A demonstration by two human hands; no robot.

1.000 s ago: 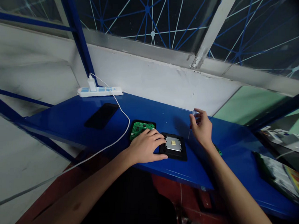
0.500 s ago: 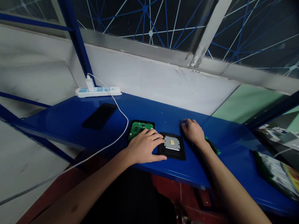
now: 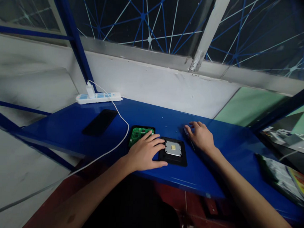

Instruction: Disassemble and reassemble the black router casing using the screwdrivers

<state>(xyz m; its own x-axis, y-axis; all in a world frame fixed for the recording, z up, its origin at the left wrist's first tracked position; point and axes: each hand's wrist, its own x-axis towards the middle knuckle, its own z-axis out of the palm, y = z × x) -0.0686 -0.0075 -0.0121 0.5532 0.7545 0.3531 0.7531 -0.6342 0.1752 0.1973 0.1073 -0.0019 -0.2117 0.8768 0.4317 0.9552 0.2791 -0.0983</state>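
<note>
A green circuit board (image 3: 136, 134) lies in a black casing on the blue table. To its right is a black cover (image 3: 174, 159) bearing a silver metal plate (image 3: 169, 151) with a small yellowish square pad (image 3: 173, 147). My left hand (image 3: 148, 152) rests with fingers spread between the two, its fingertips over the board's right side and at the cover's left edge. Right of the cover, my right hand (image 3: 201, 135) is at a thin dark tool (image 3: 190, 138) lying on the table, thumb and fingers around its far end.
A black phone-like slab (image 3: 100, 122) lies at the left of the blue table (image 3: 152, 109). Behind it is a white power strip (image 3: 99, 97) whose white cable (image 3: 111, 146) runs down to the lower left. A colourful plastic package (image 3: 281, 178) lies at the right.
The view has shifted slightly. My right hand has moved a little to the right, its fingers loosened, and the dark tool now shows beneath it. The green thing beside that wrist is now hidden.
</note>
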